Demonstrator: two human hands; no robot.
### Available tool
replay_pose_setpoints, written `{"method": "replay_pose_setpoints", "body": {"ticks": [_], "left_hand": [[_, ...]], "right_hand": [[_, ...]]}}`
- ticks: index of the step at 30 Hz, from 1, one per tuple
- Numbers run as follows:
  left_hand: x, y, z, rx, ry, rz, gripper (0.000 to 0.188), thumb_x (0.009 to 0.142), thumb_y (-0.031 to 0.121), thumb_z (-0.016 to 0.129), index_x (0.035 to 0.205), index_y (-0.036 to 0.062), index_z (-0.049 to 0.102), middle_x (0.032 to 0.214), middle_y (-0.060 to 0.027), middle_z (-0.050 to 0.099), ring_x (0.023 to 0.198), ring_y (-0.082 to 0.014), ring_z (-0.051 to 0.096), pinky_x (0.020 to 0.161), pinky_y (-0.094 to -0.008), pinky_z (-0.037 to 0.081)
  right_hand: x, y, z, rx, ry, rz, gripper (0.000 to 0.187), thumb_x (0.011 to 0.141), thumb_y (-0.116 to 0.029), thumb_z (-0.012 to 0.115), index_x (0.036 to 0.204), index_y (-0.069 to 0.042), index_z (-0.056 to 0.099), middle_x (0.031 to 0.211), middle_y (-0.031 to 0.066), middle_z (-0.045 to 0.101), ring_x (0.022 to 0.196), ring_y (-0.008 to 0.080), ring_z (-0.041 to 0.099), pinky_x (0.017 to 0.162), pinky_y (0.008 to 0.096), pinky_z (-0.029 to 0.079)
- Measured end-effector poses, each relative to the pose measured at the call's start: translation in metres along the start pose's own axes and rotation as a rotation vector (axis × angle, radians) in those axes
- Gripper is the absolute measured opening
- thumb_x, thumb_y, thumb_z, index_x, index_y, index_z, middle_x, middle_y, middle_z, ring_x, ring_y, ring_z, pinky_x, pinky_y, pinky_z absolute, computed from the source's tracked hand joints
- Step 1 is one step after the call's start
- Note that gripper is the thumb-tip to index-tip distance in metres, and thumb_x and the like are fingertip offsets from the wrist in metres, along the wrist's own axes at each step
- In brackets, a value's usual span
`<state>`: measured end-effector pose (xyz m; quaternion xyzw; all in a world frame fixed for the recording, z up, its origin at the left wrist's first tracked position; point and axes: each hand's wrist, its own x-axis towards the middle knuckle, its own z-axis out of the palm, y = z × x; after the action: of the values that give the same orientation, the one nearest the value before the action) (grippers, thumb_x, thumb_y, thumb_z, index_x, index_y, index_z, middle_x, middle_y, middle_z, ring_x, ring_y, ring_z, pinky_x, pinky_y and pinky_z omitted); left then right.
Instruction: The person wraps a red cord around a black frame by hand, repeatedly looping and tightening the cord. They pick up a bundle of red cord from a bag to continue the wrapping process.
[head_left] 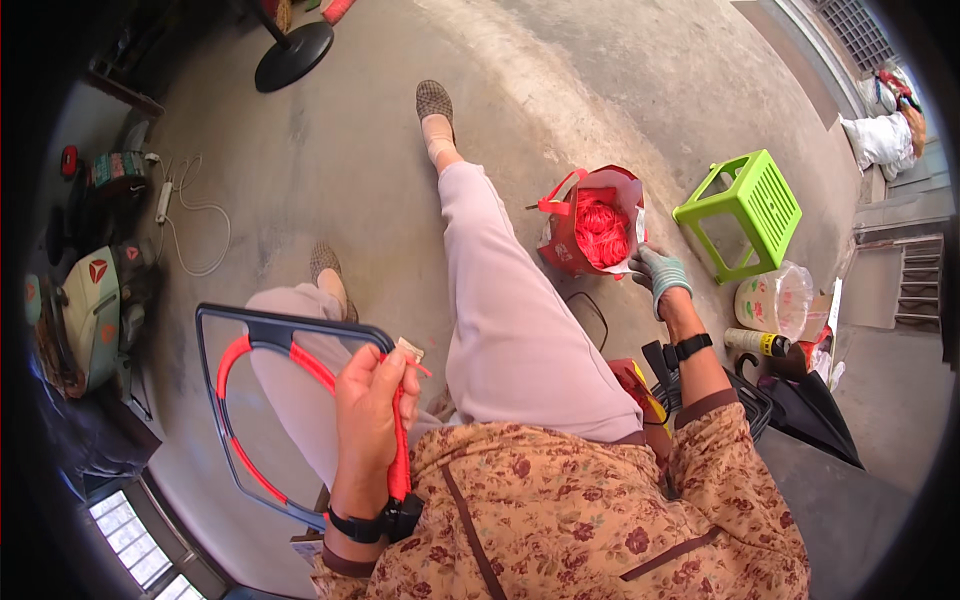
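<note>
My bare left hand (pixel 370 405) is closed round a dark frame (pixel 285 325) with rounded corners. Red cord or strip wraps the frame's side by my wrist, and a curved inner loop (pixel 232 360) also has red wrapped sections. By my thumb and fingertips a small whitish piece (pixel 410 349) and a short red end stick out. My right hand (pixel 660 275), in a grey-green knitted glove, is at the near right rim of a red paper bag (pixel 568 245), its fingers bent against the edge. Bundled red strands (pixel 602 228) fill the bag.
A green plastic stool (pixel 765 210) stands right of the bag. Near it are a clear plastic tub (pixel 775 300), a spray can (pixel 757 342) and a black umbrella (pixel 815 415). A scooter (pixel 95 310) and a white power strip (pixel 165 202) are at the left; a round black base (pixel 293 57) stands farther off.
</note>
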<state>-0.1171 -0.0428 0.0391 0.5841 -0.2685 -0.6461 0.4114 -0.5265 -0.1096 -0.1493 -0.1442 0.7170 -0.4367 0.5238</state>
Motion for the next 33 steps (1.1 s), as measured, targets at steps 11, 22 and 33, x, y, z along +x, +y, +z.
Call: {"method": "replay_pose_setpoints", "body": {"ticks": [11,22,33], "left_hand": [[-0.001,0.006,-0.002,-0.081,0.166,-0.079,0.014,0.098,0.019,0.051,0.095,0.0051,0.054,0.064,-0.0038,0.054,0.040,-0.0081,0.041,0.035,-0.0212,0.033],[0.000,0.006,0.005,-0.076,0.145,-0.106,0.016,0.099,0.019,0.050,0.096,0.0041,0.054,0.064,-0.0034,0.054,0.043,-0.0079,0.043,0.038,-0.0209,0.035],[-0.005,0.003,0.010,0.270,0.078,0.111,0.024,0.103,0.022,0.041,0.101,0.0015,0.054,0.069,-0.0046,0.059,0.047,-0.0064,0.047,0.044,-0.0199,0.041]], "right_hand": [[0.107,0.038,0.043,-0.227,0.079,0.200,0.060,0.080,-0.021,0.071,0.133,-0.007,0.046,0.090,0.0084,0.060,0.070,0.0187,0.060,0.062,0.0344,0.050],[0.108,0.076,0.088,-1.405,-0.160,-0.225,0.025,0.078,-0.018,0.062,0.100,-0.010,0.071,0.100,0.0210,0.067,0.093,0.0368,0.066,0.081,0.0413,0.052],[0.046,0.024,0.024,-0.556,-0.057,-0.173,0.068,0.070,-0.033,0.080,0.123,0.004,0.057,0.110,0.0153,0.065,0.096,0.0236,0.063,0.082,0.0364,0.051]]}}
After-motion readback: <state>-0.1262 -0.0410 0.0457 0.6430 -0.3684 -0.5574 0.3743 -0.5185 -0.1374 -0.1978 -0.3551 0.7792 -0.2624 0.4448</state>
